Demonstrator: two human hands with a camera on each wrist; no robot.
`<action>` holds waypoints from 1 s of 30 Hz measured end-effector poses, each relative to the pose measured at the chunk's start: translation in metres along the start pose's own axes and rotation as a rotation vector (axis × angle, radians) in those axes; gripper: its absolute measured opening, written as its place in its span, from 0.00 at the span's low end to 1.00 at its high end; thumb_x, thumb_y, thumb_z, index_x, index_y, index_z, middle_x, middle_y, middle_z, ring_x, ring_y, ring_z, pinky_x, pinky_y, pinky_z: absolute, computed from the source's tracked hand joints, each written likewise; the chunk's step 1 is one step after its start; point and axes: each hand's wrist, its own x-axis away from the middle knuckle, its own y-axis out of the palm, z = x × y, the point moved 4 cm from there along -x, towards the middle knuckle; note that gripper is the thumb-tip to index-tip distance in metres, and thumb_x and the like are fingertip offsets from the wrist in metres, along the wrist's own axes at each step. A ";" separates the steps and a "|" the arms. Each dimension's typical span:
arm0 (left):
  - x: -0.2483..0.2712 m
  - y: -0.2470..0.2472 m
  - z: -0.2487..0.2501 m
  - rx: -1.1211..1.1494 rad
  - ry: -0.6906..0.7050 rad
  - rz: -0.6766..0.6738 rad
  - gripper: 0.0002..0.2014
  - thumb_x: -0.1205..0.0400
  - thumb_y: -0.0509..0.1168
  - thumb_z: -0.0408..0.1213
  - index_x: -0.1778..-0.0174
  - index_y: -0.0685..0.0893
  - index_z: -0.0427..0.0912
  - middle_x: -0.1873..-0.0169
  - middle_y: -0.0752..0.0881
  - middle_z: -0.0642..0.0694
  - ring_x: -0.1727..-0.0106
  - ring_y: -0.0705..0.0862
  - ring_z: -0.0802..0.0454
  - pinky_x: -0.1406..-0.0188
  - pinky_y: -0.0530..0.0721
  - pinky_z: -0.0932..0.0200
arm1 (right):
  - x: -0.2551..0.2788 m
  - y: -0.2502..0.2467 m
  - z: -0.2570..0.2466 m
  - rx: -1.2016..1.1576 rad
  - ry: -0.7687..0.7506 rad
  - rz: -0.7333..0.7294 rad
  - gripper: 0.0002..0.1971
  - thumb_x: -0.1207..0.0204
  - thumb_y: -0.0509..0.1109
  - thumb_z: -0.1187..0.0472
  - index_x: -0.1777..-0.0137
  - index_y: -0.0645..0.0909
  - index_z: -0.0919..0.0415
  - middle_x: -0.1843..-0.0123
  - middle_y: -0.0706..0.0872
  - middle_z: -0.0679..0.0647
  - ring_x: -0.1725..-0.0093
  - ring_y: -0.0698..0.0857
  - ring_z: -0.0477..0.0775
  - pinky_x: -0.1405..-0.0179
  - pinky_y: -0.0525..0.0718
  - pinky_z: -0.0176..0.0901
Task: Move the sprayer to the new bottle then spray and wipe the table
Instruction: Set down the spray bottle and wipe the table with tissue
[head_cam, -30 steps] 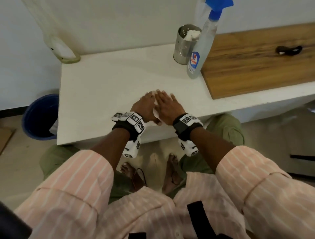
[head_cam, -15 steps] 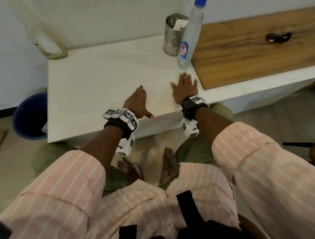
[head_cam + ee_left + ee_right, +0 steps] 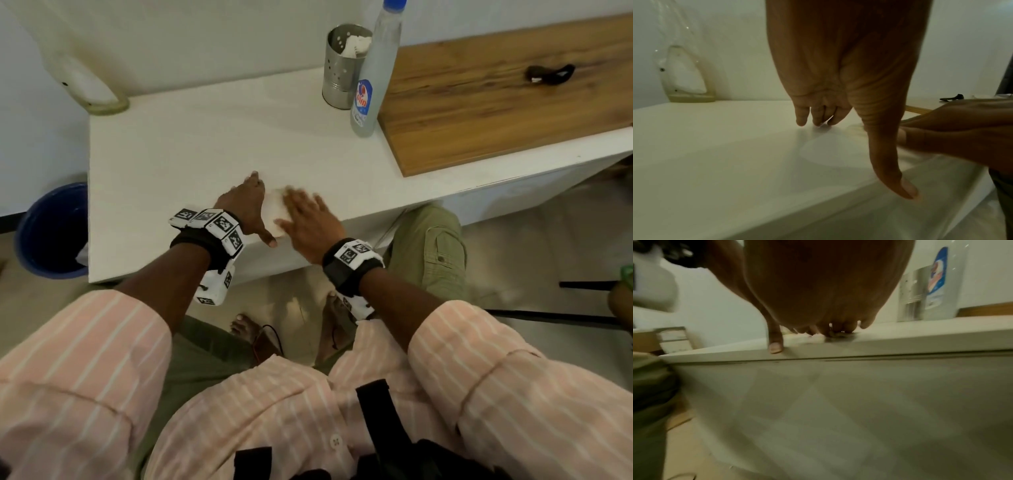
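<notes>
My two hands lie side by side near the front edge of the white table [image 3: 188,154]. The left hand [image 3: 248,205] rests flat with straight fingers and its thumb [image 3: 898,178] over the edge. The right hand [image 3: 310,222], blurred, presses a white tissue [image 3: 275,212] flat onto the table; most of the tissue is hidden under it. A clear spray bottle [image 3: 373,78] with a blue label stands upright at the back right, away from both hands. Its blue top is cut off by the frame edge.
A perforated steel cup [image 3: 344,65] holding tissues stands beside the bottle. A wooden board [image 3: 496,96] with a small black item [image 3: 548,73] covers the table's right side. An empty clear bottle [image 3: 89,89] leans at the back left. A blue bin [image 3: 51,229] sits on the floor to the left.
The right hand swept out to the right across the table, then came back left with the tissue beside the left hand. The left hand stayed in place.
</notes>
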 end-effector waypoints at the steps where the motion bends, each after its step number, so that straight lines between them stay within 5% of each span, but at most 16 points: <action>1: 0.001 -0.001 0.000 -0.004 0.009 -0.005 0.71 0.48 0.83 0.59 0.18 0.51 0.30 0.15 0.46 0.38 0.17 0.59 0.39 0.21 0.67 0.44 | 0.002 -0.004 0.020 -0.052 0.152 0.056 0.28 0.15 0.53 0.50 0.16 0.54 0.54 0.13 0.45 0.62 0.14 0.46 0.63 0.15 0.46 0.62; 4: 0.001 -0.005 0.005 -0.015 0.013 -0.012 0.71 0.49 0.83 0.60 0.19 0.53 0.27 0.16 0.50 0.35 0.18 0.62 0.38 0.23 0.69 0.45 | 0.019 -0.010 0.071 -0.219 0.708 0.160 0.36 0.14 0.45 0.43 0.16 0.42 0.67 0.13 0.43 0.63 0.14 0.45 0.61 0.14 0.44 0.56; 6: 0.001 -0.008 0.009 -0.031 0.000 -0.017 0.71 0.52 0.83 0.60 0.21 0.57 0.25 0.18 0.56 0.33 0.22 0.68 0.37 0.27 0.74 0.43 | 0.023 -0.010 0.064 -0.233 0.786 0.166 0.37 0.14 0.43 0.42 0.17 0.39 0.70 0.14 0.42 0.65 0.14 0.43 0.62 0.14 0.42 0.55; 9: -0.001 -0.009 0.007 -0.028 0.000 -0.005 0.70 0.52 0.83 0.60 0.22 0.59 0.25 0.19 0.60 0.32 0.24 0.71 0.36 0.28 0.75 0.45 | 0.011 0.000 0.014 -0.256 0.658 0.127 0.35 0.13 0.44 0.48 0.17 0.39 0.71 0.14 0.40 0.67 0.14 0.42 0.64 0.15 0.42 0.56; 12: -0.002 -0.003 0.000 -0.010 0.026 0.016 0.61 0.41 0.84 0.52 0.19 0.57 0.30 0.17 0.53 0.35 0.20 0.66 0.37 0.24 0.69 0.46 | -0.003 0.011 -0.049 -0.198 0.269 0.051 0.35 0.15 0.52 0.54 0.16 0.41 0.70 0.14 0.40 0.66 0.14 0.41 0.64 0.15 0.40 0.55; 15: -0.003 -0.006 -0.015 0.050 0.052 0.018 0.55 0.39 0.83 0.49 0.20 0.63 0.35 0.16 0.55 0.37 0.20 0.66 0.38 0.21 0.67 0.48 | -0.025 0.007 -0.038 -0.073 -0.046 -0.035 0.30 0.16 0.51 0.52 0.16 0.53 0.61 0.13 0.41 0.64 0.14 0.43 0.64 0.15 0.44 0.59; 17: -0.003 -0.016 -0.028 0.058 0.018 0.014 0.57 0.40 0.83 0.52 0.19 0.62 0.34 0.17 0.56 0.37 0.19 0.64 0.39 0.20 0.65 0.48 | -0.039 -0.002 0.005 -0.014 0.100 -0.006 0.29 0.17 0.44 0.50 0.17 0.58 0.58 0.13 0.43 0.63 0.14 0.45 0.65 0.16 0.45 0.60; 20: -0.006 -0.031 -0.046 0.108 -0.078 0.024 0.59 0.39 0.82 0.53 0.17 0.56 0.35 0.16 0.52 0.37 0.17 0.58 0.39 0.20 0.65 0.43 | -0.044 -0.016 0.046 -0.170 0.545 0.069 0.32 0.13 0.44 0.50 0.16 0.44 0.68 0.13 0.42 0.63 0.14 0.45 0.63 0.15 0.43 0.56; 22: -0.010 -0.038 -0.051 0.133 -0.098 0.029 0.60 0.38 0.82 0.53 0.17 0.55 0.35 0.16 0.51 0.38 0.17 0.57 0.39 0.20 0.65 0.42 | -0.052 -0.022 0.020 -0.230 0.492 0.074 0.34 0.13 0.46 0.51 0.17 0.40 0.71 0.14 0.42 0.65 0.14 0.44 0.63 0.14 0.44 0.56; 26: -0.022 -0.048 -0.053 0.076 -0.087 0.041 0.58 0.42 0.84 0.51 0.21 0.62 0.34 0.18 0.59 0.38 0.22 0.67 0.37 0.28 0.75 0.38 | -0.076 -0.012 -0.046 -0.044 -0.062 -0.104 0.33 0.14 0.47 0.51 0.16 0.40 0.65 0.13 0.40 0.60 0.14 0.42 0.59 0.14 0.44 0.56; 28: -0.030 -0.053 -0.054 0.066 -0.074 0.050 0.58 0.43 0.84 0.52 0.22 0.63 0.33 0.19 0.60 0.38 0.23 0.69 0.36 0.30 0.76 0.37 | -0.100 -0.018 -0.021 0.047 -0.022 -0.095 0.32 0.14 0.46 0.48 0.15 0.45 0.60 0.13 0.41 0.58 0.14 0.42 0.58 0.15 0.42 0.59; 30: -0.040 -0.056 -0.056 0.088 -0.066 0.058 0.60 0.43 0.84 0.54 0.20 0.61 0.33 0.17 0.56 0.39 0.21 0.66 0.38 0.28 0.74 0.38 | -0.115 -0.030 0.023 0.010 0.229 -0.052 0.31 0.14 0.44 0.46 0.15 0.47 0.60 0.13 0.41 0.60 0.14 0.42 0.60 0.15 0.40 0.59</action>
